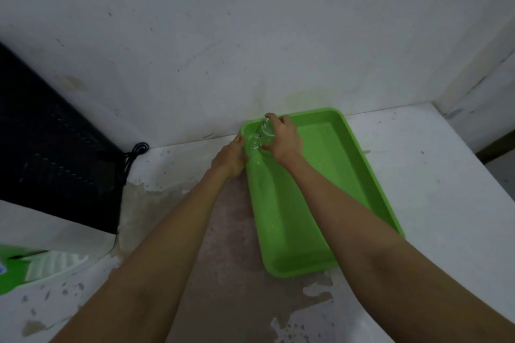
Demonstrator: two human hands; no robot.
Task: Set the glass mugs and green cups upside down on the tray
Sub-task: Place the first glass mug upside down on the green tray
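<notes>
A bright green rectangular tray (342,164) lies on the worn white counter, its far end against the wall. In the tray's far left corner stands a clear glass mug (266,131), hard to make out; whether it is upside down I cannot tell. My right hand (284,139) is closed over the mug from above and from the right. My left hand (231,157) rests on the tray's left rim beside that corner, fingers curled on the edge. No green cups are visible.
A black perforated box (55,153) with a coiled black cord (136,152) stands at the left against the wall. A green and white object (36,267) lies at the lower left edge. The counter surface is worn and wet-looking near the tray.
</notes>
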